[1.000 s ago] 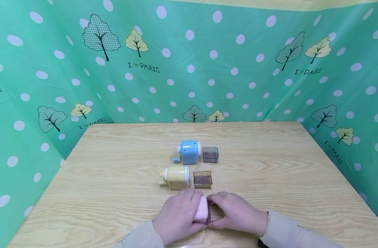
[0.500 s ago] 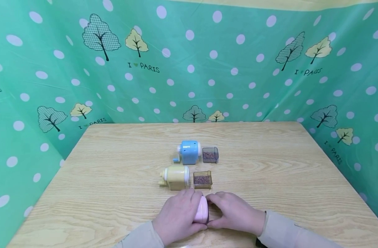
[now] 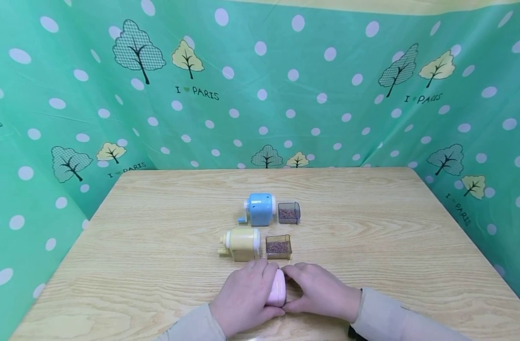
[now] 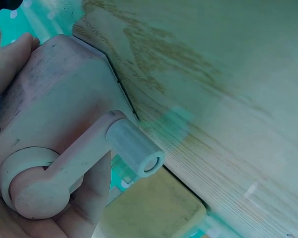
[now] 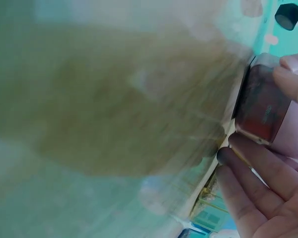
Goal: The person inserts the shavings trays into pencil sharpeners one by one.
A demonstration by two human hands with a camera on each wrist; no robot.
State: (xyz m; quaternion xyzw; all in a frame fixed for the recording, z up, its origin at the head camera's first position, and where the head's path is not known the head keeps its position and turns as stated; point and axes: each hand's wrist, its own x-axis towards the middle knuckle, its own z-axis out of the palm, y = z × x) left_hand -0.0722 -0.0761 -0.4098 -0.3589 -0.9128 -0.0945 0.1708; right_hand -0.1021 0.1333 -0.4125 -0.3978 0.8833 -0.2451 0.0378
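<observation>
A pink crank pencil sharpener (image 3: 277, 289) stands on its side of the table nearest me, gripped by my left hand (image 3: 244, 296) from the left and over the top. Its crank (image 4: 89, 161) points toward the left wrist camera. At the sharpener's right end, my right hand (image 3: 321, 291) pinches the dark reddish, see-through shavings drawer (image 5: 263, 106): thumb at one side, fingertips at the other. That drawer sits in the sharpener's end, close against the pink body. From the head, the right fingers mostly hide it.
Just beyond the hands is a yellow sharpener (image 3: 243, 244), its drawer of shavings (image 3: 279, 247) set to the right. Farther back stand a blue sharpener (image 3: 261, 209) and its own filled drawer (image 3: 289, 214). A green polka-dot curtain (image 3: 260, 94) surrounds the wooden table (image 3: 371, 213).
My right hand has shifted slightly left, and the dark drawer edge visible earlier has slid in toward the pink sharpener. The left hand holds still.
</observation>
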